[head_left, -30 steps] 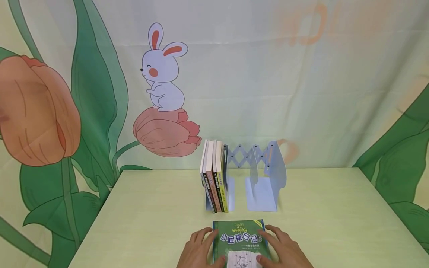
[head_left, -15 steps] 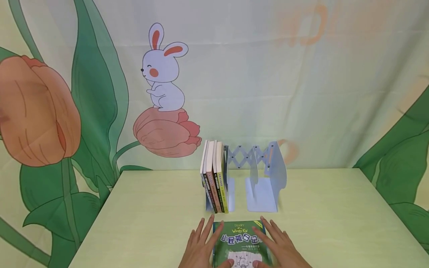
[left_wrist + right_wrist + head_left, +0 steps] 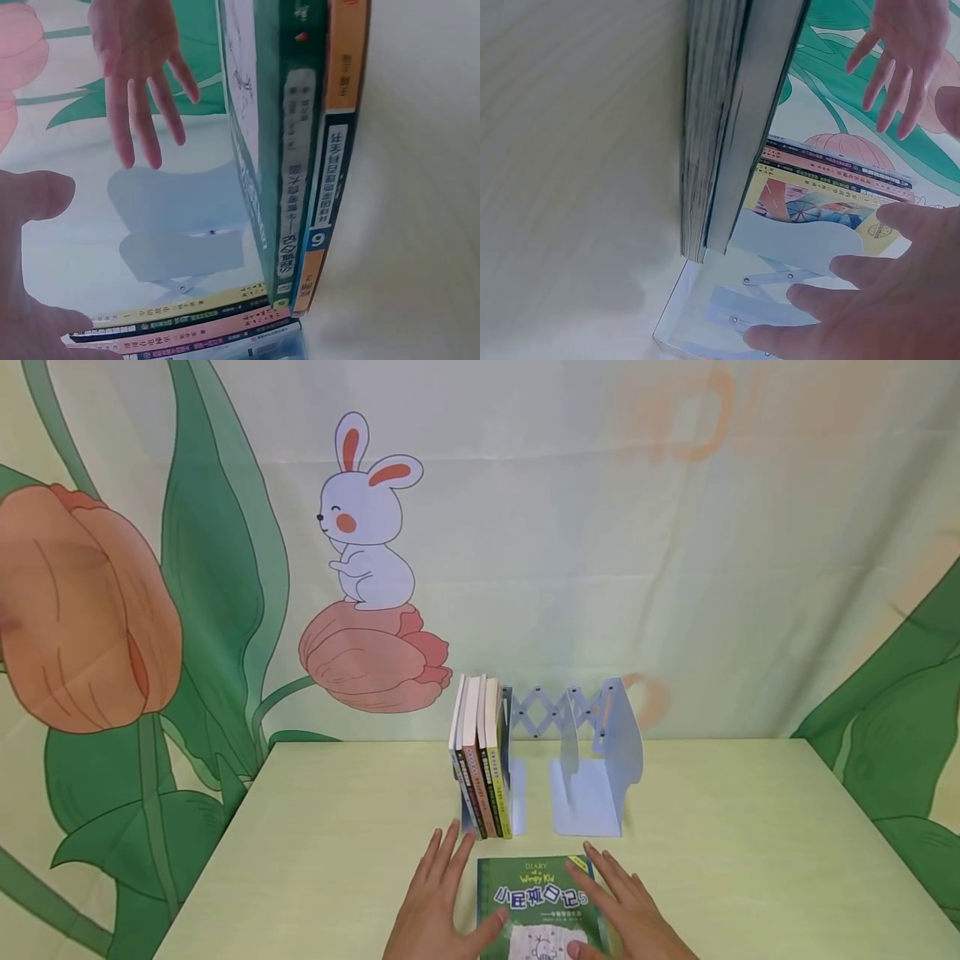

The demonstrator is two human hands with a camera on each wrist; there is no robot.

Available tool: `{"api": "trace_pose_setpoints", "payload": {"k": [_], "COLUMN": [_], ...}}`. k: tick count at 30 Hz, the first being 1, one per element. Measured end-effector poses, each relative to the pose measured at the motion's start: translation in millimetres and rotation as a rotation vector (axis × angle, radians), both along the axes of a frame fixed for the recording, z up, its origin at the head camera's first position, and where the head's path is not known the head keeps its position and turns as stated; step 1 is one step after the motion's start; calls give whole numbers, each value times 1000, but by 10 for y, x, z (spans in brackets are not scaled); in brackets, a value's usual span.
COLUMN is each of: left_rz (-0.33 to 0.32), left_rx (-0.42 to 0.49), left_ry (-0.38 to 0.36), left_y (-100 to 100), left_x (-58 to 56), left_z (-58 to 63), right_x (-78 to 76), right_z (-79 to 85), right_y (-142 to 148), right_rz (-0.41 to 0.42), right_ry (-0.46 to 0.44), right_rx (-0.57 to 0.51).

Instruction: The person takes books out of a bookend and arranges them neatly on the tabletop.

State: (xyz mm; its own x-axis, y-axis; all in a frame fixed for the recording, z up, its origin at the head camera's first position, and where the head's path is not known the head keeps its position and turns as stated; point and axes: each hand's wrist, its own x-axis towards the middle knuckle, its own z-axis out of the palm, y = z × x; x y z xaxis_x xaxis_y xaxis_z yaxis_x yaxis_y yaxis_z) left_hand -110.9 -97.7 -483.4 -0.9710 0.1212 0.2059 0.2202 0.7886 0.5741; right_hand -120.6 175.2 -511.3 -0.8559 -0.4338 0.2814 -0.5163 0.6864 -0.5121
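Yellow table point(image 3: 322, 843), left to right: left hand point(image 3: 431, 906), fingers apart, holding nothing; upright books point(image 3: 480, 772) — presumably steadied by the blue bookend point(image 3: 624, 752); green book point(image 3: 536, 906) flat on a lower book point(image 3: 335, 165), needing no grip; right hand point(image 3: 636, 910), likewise apart.

Beyond the far edge of the pale table point(image 3: 337, 827) hangs a creased cloth point(image 3: 540, 568) printed with a rabbit point(image 3: 371, 514), tulips point(image 3: 90, 618) and leaves point(image 3: 210, 535).

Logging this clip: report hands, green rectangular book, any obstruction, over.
Left hand, right hand: fingers spread, gripping nothing. Green rectangular book: flat on an orange-and-black-spined book. In the way: hands partly cover it in head view.
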Motion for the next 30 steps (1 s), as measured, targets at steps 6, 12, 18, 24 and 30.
{"api": "trace_pose_setpoints", "payload": {"k": [6,12,18,24,30], "left_rz": [47,88,109,130,176], "left_rx": [57,107,127,160,183], "left_ry": [-70,-42,21,62,70], "left_y": [-21,-65,-105,-133,-141], "left_x": [-47,-135,-224,-298,-395], "left_z": [117,183,220,252,257], "right_x": [-15,-18,-20,-16,-9], "right_z": [21,29,43,66,66], "right_y": [-1,2,8,13,8], "right_rz": [10,19,23,19,11], "right_ry": [22,11,-18,-36,-51], "right_rx": [-3,-20,-42,-33,-43]}}
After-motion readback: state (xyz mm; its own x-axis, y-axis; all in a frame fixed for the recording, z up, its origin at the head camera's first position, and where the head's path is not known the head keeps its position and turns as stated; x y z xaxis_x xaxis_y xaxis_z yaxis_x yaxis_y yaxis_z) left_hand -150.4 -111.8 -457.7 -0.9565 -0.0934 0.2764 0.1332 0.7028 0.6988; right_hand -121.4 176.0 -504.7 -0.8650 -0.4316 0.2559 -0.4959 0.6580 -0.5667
